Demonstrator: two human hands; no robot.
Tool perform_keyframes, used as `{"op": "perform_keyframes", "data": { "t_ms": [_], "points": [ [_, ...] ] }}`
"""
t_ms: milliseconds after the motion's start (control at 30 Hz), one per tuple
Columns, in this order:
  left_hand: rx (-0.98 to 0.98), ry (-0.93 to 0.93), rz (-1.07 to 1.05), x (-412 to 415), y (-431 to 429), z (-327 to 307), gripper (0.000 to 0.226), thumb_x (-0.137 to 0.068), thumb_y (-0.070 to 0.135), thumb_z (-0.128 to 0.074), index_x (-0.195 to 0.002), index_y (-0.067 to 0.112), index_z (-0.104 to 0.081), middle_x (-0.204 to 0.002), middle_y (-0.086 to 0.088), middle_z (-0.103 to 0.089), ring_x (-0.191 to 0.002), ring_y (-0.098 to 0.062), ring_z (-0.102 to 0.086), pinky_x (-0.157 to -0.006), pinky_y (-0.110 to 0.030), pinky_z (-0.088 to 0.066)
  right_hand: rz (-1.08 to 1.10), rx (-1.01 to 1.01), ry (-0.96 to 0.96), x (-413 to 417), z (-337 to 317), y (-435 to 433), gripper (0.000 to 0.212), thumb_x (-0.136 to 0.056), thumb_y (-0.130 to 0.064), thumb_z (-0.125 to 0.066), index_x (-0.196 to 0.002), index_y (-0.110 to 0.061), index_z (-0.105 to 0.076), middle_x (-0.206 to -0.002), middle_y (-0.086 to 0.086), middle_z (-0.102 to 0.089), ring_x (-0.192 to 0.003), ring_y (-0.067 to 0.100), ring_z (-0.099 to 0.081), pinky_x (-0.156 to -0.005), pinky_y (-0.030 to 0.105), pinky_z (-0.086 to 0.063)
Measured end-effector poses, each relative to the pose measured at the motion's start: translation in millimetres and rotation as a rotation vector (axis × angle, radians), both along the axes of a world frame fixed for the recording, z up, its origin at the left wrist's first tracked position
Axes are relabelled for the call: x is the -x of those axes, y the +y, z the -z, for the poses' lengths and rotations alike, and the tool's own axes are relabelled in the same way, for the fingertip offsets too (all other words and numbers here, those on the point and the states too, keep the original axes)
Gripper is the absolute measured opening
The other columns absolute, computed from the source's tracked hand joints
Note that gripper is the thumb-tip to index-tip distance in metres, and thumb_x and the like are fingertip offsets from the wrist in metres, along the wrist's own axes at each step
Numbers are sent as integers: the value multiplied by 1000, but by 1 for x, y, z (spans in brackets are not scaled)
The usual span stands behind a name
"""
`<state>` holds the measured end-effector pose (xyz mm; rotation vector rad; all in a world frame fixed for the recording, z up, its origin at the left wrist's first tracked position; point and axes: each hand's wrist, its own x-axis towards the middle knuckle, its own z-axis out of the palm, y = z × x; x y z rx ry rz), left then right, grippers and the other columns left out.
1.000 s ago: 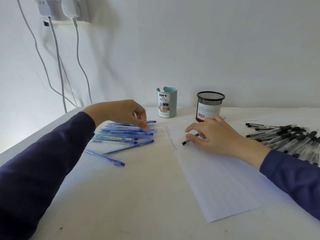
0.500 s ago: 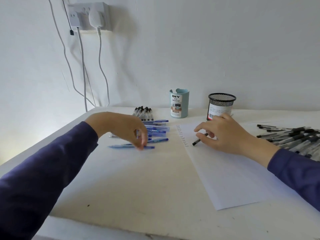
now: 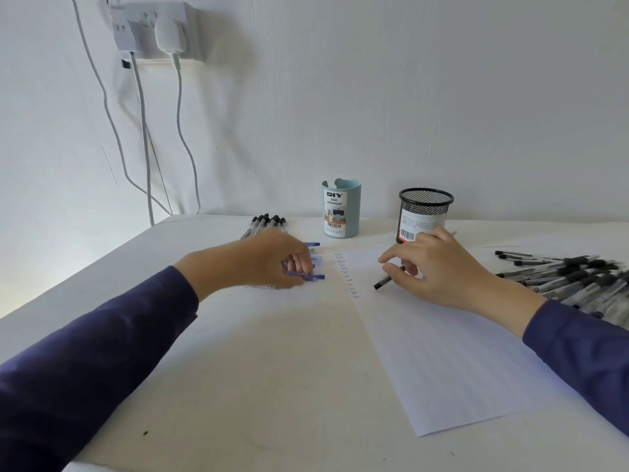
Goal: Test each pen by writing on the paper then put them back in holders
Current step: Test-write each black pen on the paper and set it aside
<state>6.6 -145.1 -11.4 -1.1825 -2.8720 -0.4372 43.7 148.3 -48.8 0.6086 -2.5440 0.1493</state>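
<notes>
My left hand [image 3: 269, 260] is curled over a bunch of blue pens [image 3: 313, 276] on the white table, left of the paper, and its fingers grip them. Only a few blue tips stick out to the right. My right hand [image 3: 442, 270] rests on the top of the lined paper [image 3: 449, 362] and pinches a black pen [image 3: 388, 281] lying low, tip pointing left. A column of small written words [image 3: 349, 275] runs down the paper's left edge. A light blue holder [image 3: 340, 209] and a black mesh holder [image 3: 425, 212] stand by the wall.
A big pile of black pens [image 3: 571, 277] lies at the right edge of the table. A small row of black-capped pens [image 3: 267, 223] lies behind my left hand. Cables [image 3: 146, 148] hang from a wall socket [image 3: 153, 28] at the far left.
My left hand has raked the spread-out blue pens together into a bunch under its fingers. My right hand has stayed on the paper with the black pen. The view has tilted up.
</notes>
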Motion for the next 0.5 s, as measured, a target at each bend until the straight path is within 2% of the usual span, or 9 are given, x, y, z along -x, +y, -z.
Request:
{"op": "perform_keyframes", "data": {
  "t_ms": [100,200,267,333,400,500],
  "points": [
    [-46,67,-34,8,-15,-15,15,-83,16,-76,-97,22,-72,-88,18,-67,-87,2,-62,-78,-12,-50,-7,18,-13,-1,0,-1,52,-86,-61,-25,-99,-34,-68,-61,-14,-54,-68,3,-45,-89,33,-36],
    [62,53,-108,21,-25,-13,15,-84,20,-76,-97,25,-72,-89,20,-65,-82,6,-61,-82,-16,-50,14,46,-133,-2,0,0,56,-77,-81,-29,-105,-44,-61,-66,-10,-51,-73,-6,-43,-95,28,-33],
    [85,51,-120,27,-30,-9,18,-84,25,-75,-101,26,-72,-93,21,-63,-85,11,-56,-85,-17,-49,24,94,-221,-2,0,2,61,-67,-92,-37,-108,-50,-55,-71,-8,-51,-78,-9,-40,-92,26,-33],
    [46,45,-103,29,-33,-8,22,-84,29,-74,-106,27,-71,-97,24,-59,-90,11,-56,-87,-17,-49,23,150,-266,-3,0,0,60,-64,-88,-49,-108,-48,-55,-75,-8,-51,-79,-1,-44,-89,27,-38],
    [-3,47,-73,29,-30,-8,19,-86,30,-71,-105,28,-71,-98,22,-60,-92,6,-60,-88,-24,-51,-12,239,-267,-4,0,-3,48,-66,-77,-59,-99,-42,-58,-71,-10,-49,-72,6,-49,-86,31,-44],
    [-62,125,13,23,-17,0,15,-91,36,-62,-103,32,-70,-101,19,-61,-92,0,-62,-86,-30,-52,-81,457,-257,-5,-6,-8,36,-64,-64,-64,-85,-34,-59,-62,-11,-43,-60,9,-45,-70,35,-45]
  ]
}}
